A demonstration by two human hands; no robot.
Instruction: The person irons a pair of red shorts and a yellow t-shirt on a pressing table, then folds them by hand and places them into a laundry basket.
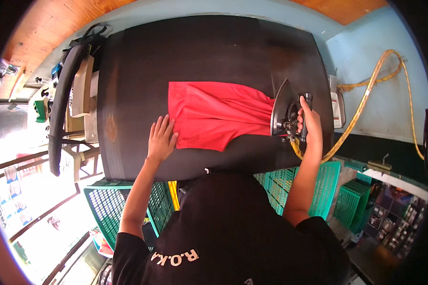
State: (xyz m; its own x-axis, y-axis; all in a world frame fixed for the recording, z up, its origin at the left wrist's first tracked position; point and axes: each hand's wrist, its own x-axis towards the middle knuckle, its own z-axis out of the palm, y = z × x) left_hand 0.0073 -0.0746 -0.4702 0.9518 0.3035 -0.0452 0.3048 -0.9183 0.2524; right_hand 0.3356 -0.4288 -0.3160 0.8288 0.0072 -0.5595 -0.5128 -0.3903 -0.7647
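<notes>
A red cloth garment (pixel 207 114), seemingly a pair of shorts, lies on the dark padded ironing table (pixel 199 50). Its wide end is at the left, and folds run through it towards the narrower right end. My left hand (pixel 162 137) rests palm down at its lower left edge, fingers spread and fingertips on the cloth or just beside it. In my right hand (pixel 310 119) is the black handle of a steam iron (pixel 283 107), its tip pointing away from me. The iron hides the garment's right end; whether its soleplate is pressed flat I cannot tell.
A yellow hose (pixel 363 99) loops from the iron to the right wall. Green plastic crates (pixel 105 210) stand below the table's near edge on both sides. A long padded sleeve board (pixel 66 103) and a wooden box (pixel 82 89) are left of the table.
</notes>
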